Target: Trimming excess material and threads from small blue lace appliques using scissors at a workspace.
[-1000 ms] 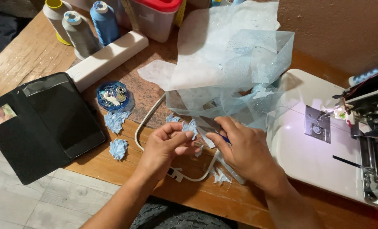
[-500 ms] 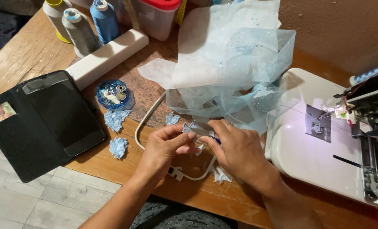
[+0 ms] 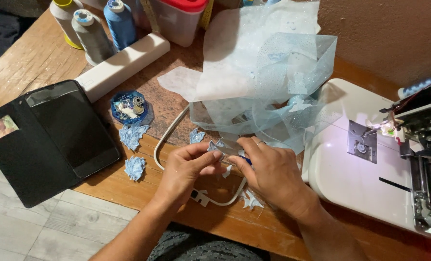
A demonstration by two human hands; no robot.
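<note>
Open wood betw. phone case (image 3: 41, 145) & hoop (image 3: 169, 137); sewing machine (image 3: 370, 169) probably blocking right.

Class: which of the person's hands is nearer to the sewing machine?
Right. The right hand lies just left of the sewing machine; the left hand is farther left.

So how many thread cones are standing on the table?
3, all at the back left: a cream cone on a yellow base, a grey cone and a blue cone. Others may sit outside the frame.

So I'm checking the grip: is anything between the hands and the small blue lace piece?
Nothing visible: the left hand pinches the small blue lace piece directly, and the right hand touches it beside the sheer blue fabric.
</note>
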